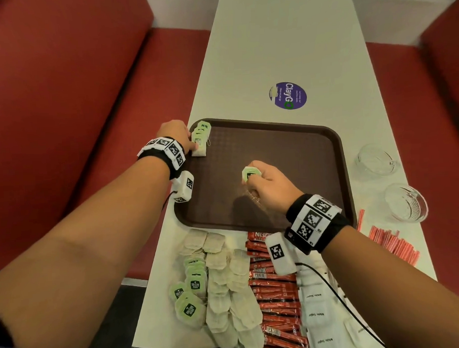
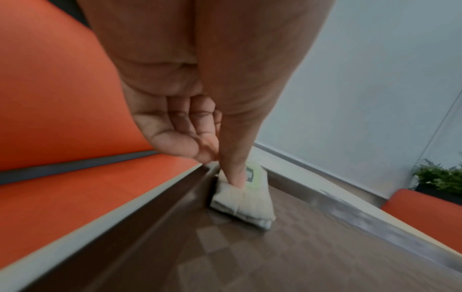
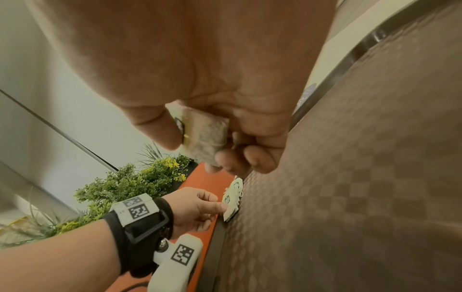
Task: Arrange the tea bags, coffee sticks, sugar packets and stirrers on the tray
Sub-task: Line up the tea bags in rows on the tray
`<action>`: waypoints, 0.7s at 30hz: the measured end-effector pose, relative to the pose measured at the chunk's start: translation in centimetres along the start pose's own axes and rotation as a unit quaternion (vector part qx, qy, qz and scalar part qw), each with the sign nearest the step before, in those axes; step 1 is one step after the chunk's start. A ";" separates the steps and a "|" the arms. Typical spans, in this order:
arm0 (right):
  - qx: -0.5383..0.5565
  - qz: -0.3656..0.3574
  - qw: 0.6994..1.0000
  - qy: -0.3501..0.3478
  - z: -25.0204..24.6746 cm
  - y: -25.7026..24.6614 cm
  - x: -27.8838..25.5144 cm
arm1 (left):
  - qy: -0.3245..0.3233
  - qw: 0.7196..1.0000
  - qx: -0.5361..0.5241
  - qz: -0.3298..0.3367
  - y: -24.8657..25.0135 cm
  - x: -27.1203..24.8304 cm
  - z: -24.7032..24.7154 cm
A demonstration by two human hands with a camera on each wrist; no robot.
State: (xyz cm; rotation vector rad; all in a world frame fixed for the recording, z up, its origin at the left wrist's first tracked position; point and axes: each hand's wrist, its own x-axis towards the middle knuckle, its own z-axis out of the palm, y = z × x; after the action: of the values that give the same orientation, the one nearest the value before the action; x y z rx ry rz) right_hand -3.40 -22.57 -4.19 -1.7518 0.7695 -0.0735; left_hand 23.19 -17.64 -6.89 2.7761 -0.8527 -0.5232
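Note:
A brown tray (image 1: 288, 150) lies across the white table. In its far-left corner sits a small stack of tea bags (image 1: 200, 141) with green tags, also seen in the left wrist view as the stack (image 2: 245, 201). My left hand (image 1: 193, 144) presses its straight thumb (image 2: 235, 177) down on this stack, the fingers beside the tray rim. My right hand (image 1: 252, 180) hovers over the tray's middle and pinches one tea bag (image 1: 250, 173) with a green tag; the bag (image 3: 207, 136) sits between thumb and curled fingers.
Near the table's front edge lie loose tea bags (image 1: 228, 292), red coffee sticks (image 1: 276, 298), white sugar packets (image 1: 321, 314) and red stirrers (image 1: 392, 245). Two glass bowls (image 1: 375, 162) (image 1: 406, 203) stand right of the tray. Red benches (image 1: 62, 102) flank the table.

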 end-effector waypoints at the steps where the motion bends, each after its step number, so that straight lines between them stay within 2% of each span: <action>1: -0.003 -0.003 1.000 0.001 -0.1 0.0 0.1 | 0.002 1.000 0.002 0.002 0.1 0.2 0.0; 4: -0.009 -0.008 1.000 0.004 -0.3 0.0 0.3 | 0.011 1.000 0.019 0.020 1.0 0.9 0.2; 11: -0.010 -0.014 1.000 0.012 -0.1 -0.2 0.7 | -0.018 0.992 0.117 0.042 2.2 2.1 1.9; 15: -0.041 -0.041 0.998 0.011 -0.1 -0.3 0.9 | -0.026 0.992 0.117 0.047 2.2 2.1 1.9; 18: -0.046 -0.046 0.998 0.018 0.0 -0.3 1.1 | 0.001 0.995 0.047 0.089 2.2 0.4 0.6; 21: -0.031 -0.042 0.998 0.028 0.1 -0.4 1.2 | 0.000 0.976 -0.106 0.191 2.5 -3.4 -1.7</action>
State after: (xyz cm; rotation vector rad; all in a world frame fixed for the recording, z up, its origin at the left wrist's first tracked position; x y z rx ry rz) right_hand -2.22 -23.07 -4.23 -1.8472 0.7452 -0.1580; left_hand 19.94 -17.57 -3.72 2.3397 -1.2162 -0.5096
